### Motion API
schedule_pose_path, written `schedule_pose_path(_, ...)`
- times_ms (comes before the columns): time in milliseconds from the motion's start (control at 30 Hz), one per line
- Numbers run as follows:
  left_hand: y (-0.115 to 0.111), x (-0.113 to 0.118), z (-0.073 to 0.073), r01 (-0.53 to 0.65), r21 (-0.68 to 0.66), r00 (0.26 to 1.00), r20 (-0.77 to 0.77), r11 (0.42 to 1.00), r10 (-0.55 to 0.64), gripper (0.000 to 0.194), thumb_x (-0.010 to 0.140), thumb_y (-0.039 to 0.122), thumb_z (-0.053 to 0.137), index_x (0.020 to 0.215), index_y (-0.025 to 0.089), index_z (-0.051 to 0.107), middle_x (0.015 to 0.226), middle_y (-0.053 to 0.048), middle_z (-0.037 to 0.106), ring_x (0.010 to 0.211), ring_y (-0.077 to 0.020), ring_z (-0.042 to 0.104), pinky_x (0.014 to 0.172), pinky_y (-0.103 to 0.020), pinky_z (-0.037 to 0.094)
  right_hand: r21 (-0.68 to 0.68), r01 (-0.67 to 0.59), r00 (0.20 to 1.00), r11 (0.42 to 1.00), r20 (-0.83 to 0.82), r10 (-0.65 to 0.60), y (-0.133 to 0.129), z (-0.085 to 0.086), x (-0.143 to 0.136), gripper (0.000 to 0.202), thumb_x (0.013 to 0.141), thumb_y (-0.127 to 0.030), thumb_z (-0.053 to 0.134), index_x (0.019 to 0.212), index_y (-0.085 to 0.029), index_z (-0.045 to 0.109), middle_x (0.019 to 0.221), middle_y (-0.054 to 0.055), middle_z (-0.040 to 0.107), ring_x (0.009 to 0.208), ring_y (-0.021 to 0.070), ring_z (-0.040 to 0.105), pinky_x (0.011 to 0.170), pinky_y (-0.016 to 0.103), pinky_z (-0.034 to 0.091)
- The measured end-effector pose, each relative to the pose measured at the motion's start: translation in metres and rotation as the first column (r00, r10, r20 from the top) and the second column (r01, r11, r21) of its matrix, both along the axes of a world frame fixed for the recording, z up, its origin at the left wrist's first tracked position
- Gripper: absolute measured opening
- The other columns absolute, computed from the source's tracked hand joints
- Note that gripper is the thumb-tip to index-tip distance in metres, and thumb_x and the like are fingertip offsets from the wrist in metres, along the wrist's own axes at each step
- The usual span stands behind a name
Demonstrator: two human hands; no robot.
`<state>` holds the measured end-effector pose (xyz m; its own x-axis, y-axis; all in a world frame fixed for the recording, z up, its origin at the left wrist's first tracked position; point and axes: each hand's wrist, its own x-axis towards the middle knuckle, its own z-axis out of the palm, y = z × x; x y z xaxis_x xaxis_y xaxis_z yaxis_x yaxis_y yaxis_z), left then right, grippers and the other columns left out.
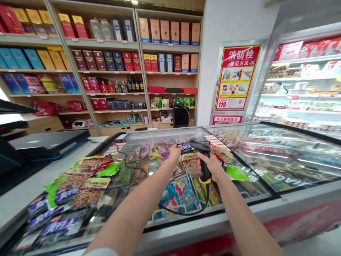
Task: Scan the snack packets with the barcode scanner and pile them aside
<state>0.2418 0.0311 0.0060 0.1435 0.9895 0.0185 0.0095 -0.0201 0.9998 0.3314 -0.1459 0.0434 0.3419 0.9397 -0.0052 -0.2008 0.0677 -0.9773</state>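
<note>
My right hand (211,165) is wrapped around the handle of a black barcode scanner (204,173). Its head points left, over the packets, and a black cable trails from the handle's yellow-ringed base. At the end of my outstretched left arm, my left hand (176,152) pinches the edge of a dark snack packet (185,147) with white lettering, partly hidden by the scanner head. Just below lies a brown and yellow snack packet (190,163) on the freezer's glass lid. A bright green packet (237,173) rests on the glass to the right of my right hand.
Snack packets (87,190) lie in a heap on the left of the chest freezer (170,229). A grey flat-topped device (50,140) stands on the counter at left. Behind are shelves of boxes (110,60); a lit refrigerated display (303,81) is at right.
</note>
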Motion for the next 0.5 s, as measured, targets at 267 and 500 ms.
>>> schedule_pose_path(267, -0.019, 0.021, 0.01, 0.078, 0.183, 0.692, -0.717, 0.98, 0.079, 0.05, 0.076, 0.033, 0.068, 0.123, 0.02, 0.057, 0.116, -0.013, 0.069, 0.112, -0.0292, 0.062, 0.093, -0.041, 0.044, -0.036, 0.05, 0.997, 0.998, -0.062, -0.053, -0.018, 0.007, 0.015, 0.037, 0.065, -0.046, 0.077, 0.069, -0.019, 0.052, 0.045, -0.005, 0.053, 0.035, 0.0106, 0.049, 0.036, 0.023, 0.043)
schedule_pose_path(500, -0.024, -0.002, 0.007, 0.085, 0.224, 0.737, -0.67, 0.971, 0.091, 0.035, 0.079, 0.031, 0.067, 0.112, 0.018, 0.066, 0.118, -0.013, 0.068, 0.109, -0.0252, 0.063, 0.09, -0.033, 0.045, -0.011, 0.031, 0.997, 0.999, -0.065, -0.032, -0.015, -0.003, 0.01, 0.038, 0.063, -0.044, 0.08, 0.072, -0.018, 0.054, 0.049, -0.004, 0.055, 0.037, 0.0101, 0.05, 0.036, 0.022, 0.044)
